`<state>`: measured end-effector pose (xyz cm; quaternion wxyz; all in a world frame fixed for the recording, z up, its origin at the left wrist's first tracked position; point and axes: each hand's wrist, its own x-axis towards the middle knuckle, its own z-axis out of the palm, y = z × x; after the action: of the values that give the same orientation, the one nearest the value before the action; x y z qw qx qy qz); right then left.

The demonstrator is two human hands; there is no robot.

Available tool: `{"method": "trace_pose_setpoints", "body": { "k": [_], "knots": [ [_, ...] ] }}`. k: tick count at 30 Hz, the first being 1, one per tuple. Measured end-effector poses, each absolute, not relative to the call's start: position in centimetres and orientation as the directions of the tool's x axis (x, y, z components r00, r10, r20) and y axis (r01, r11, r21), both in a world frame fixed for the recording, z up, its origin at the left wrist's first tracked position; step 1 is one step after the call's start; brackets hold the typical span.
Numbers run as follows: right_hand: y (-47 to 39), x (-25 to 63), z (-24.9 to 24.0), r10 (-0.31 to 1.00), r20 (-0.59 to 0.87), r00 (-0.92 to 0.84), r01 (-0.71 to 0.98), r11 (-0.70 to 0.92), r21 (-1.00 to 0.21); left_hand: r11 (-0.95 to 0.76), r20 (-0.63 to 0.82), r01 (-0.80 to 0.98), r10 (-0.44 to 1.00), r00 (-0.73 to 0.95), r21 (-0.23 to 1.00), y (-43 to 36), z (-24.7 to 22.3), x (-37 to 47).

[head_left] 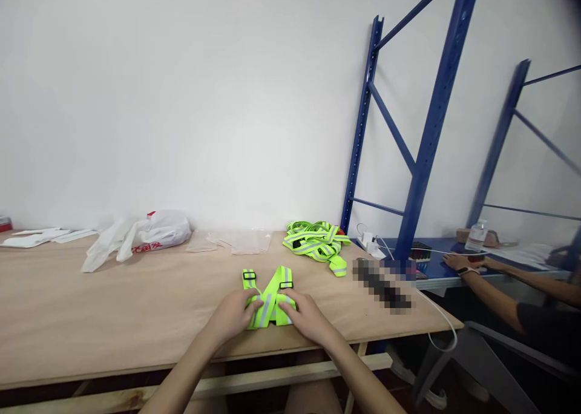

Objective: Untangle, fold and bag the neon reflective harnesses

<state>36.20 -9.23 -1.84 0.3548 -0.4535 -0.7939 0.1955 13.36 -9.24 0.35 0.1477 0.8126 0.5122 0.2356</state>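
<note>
A neon-yellow reflective strap bundle [269, 310] with grey stripes and two black buckles lies near the front edge of the brown-covered table [136, 317]. My left hand [235, 313] grips its left side, thumb on top, just below one buckle. On the right side, my right hand [305, 313] holds the folded strap in the same way, below the other buckle. The straps cross between my hands. Farther back to the right sits a loose pile of similar yellow straps [315, 241].
Clear plastic bags [240, 241] and a white plastic bag [166, 229] lie along the wall. A blurred dark object [381, 285] and a white cable are at the right. Beyond the blue rack post [431, 141], another person's hands [463, 264] rest at a blue table.
</note>
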Motion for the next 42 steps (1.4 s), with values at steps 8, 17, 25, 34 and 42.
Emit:
{"method": "trace_pose_setpoints", "body": {
  "k": [8, 17, 25, 34, 42],
  "knots": [
    [-7.6, 35.2, -2.2, 0.811, 0.493, -0.314, 0.779, 0.517, -0.355, -0.461, 0.315, 0.769, 0.883, 0.347, 0.443, -6.9, -0.8, 13.7],
    [-11.1, 35.8, -3.0, 0.669, 0.554, -0.495, 0.737, 0.661, -0.141, -0.537, 0.362, 0.830, 0.812, 0.458, 0.154, -12.1, -0.8, 14.3],
    [-15.6, 37.0, -5.2, 0.613, 0.560, -0.558, 0.731, 0.682, -0.018, -0.618, 0.424, 0.762, 0.753, 0.503, 0.194, -16.3, -4.1, 14.0],
    [-14.9, 36.6, -5.4, 0.527, 0.620, -0.582, 0.670, 0.742, -0.002, -0.628, 0.479, 0.756, 0.729, 0.489, 0.183, -14.5, -4.1, 14.2],
    [-12.6, 36.5, -2.9, 0.671, 0.567, -0.477, 0.596, 0.722, -0.352, -0.498, 0.424, 0.784, 0.842, 0.335, 0.370, -11.8, -1.4, 14.8]
  ]
}}
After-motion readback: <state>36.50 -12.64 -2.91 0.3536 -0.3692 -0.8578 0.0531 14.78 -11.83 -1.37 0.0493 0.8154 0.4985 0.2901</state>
